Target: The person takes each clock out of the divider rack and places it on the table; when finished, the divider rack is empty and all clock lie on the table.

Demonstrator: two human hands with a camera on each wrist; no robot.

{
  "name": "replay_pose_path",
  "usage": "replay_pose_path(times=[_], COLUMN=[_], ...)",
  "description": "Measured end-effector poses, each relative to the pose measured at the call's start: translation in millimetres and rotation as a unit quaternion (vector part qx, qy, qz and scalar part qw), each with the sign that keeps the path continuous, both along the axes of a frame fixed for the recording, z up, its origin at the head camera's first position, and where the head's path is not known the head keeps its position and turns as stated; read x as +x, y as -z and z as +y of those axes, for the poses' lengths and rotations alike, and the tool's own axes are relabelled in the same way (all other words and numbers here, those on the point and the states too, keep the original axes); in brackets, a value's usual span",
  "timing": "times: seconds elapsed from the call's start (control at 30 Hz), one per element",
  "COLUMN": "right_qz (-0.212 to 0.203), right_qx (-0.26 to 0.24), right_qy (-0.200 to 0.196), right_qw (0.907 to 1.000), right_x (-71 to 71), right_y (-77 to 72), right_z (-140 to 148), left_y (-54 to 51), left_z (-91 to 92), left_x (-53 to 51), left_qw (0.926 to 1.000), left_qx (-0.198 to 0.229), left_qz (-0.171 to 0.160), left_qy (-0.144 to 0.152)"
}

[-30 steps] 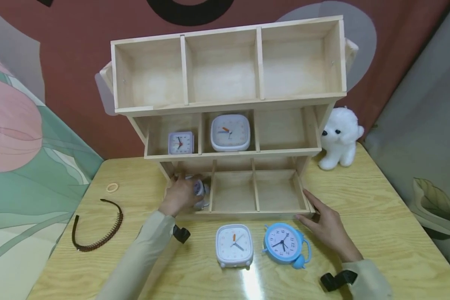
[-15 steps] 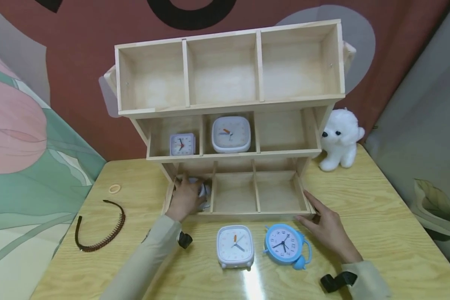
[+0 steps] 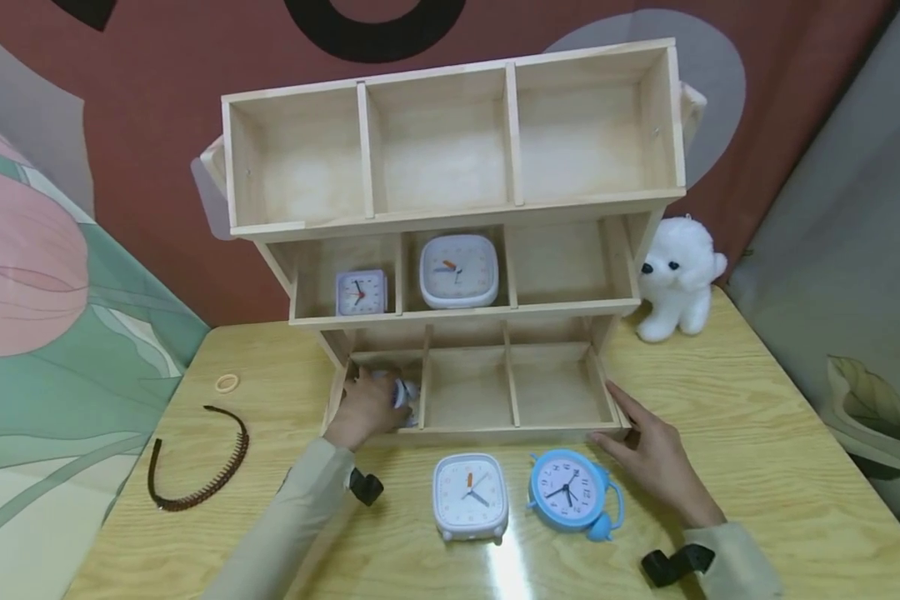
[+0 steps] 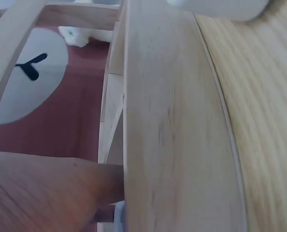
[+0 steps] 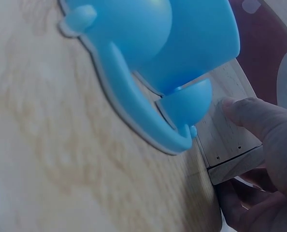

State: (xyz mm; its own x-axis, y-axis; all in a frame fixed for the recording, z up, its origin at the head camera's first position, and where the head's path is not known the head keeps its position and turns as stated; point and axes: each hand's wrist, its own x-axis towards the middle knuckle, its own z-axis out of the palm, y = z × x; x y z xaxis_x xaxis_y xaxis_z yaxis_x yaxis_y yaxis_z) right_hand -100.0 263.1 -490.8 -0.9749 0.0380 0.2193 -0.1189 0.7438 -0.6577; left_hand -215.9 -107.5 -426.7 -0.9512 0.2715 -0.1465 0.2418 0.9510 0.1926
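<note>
My left hand [image 3: 367, 404] reaches into the bottom-left compartment of the wooden shelf [image 3: 487, 435], gripping a small whitish alarm clock [image 3: 401, 393] mostly hidden behind the fingers. At the bottom tray's right front corner, my right hand [image 3: 656, 450] grips the wood. The right wrist view shows that thumb on the front board and fingers round the side. Before the shelf lie a white square clock [image 3: 470, 497] and a blue twin-bell alarm clock [image 3: 567, 490]. The middle tier holds a small lilac clock [image 3: 361, 292] and a larger white clock [image 3: 459, 271].
A white plush dog [image 3: 678, 279] sits right of the shelf. On the table's left are a brown headband [image 3: 202, 492] and a beige ring [image 3: 227, 383]. Thin dividers [image 3: 512, 383] split each tier into three compartments.
My left hand has shifted slightly within the bottom-left compartment, turning and lowering around the small clock. My right hand keeps its hold on the shelf corner.
</note>
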Motion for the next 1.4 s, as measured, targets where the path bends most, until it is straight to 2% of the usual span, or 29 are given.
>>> replay_pose_path(times=[0.13,0.23,0.47,0.57,0.7,0.9,1.03,1.27,1.4], right_qz=[0.000,0.000,0.001,0.001,0.005,0.009,0.010,0.015,0.022], right_qx=[-0.001,-0.003,0.006,0.008,0.003,0.000,-0.001,-0.003,-0.003], right_qy=[-0.001,-0.005,0.004,0.007,0.004,0.002,0.001,0.000,0.001], right_qw=[1.0000,1.0000,1.0000,0.9999,1.0000,1.0000,0.9999,0.9999,0.9998], right_x=[0.0,-0.1,1.2,1.5,0.5,-0.2,-0.1,-0.2,0.8], right_y=[-1.3,-1.2,-2.3,-2.1,-1.4,-0.8,-0.7,0.3,0.8], right_z=[0,-1,1,2,1,-1,-2,-2,-1], left_y=[3.3,-1.5,-35.0,-47.0,-57.0,-66.3,-67.9,-63.3,-57.1], left_z=[-8.1,-11.9,-13.8,-14.7,-16.6,-18.5,-23.7,-36.8,-40.7], left_x=[-3.0,-2.5,0.7,5.8,14.7,35.7,56.5,97.6,115.6], left_qw=[0.9982,0.9967,0.9924,0.9917,0.9908,0.9849,0.9808,0.9842,0.9873], left_qx=[0.035,0.061,0.095,0.110,0.119,0.130,0.135,0.117,0.114], left_qz=[0.029,0.037,0.074,0.063,0.061,0.096,0.114,0.108,0.090], left_qy=[0.040,0.040,0.027,0.020,0.018,0.061,0.084,0.077,0.064])
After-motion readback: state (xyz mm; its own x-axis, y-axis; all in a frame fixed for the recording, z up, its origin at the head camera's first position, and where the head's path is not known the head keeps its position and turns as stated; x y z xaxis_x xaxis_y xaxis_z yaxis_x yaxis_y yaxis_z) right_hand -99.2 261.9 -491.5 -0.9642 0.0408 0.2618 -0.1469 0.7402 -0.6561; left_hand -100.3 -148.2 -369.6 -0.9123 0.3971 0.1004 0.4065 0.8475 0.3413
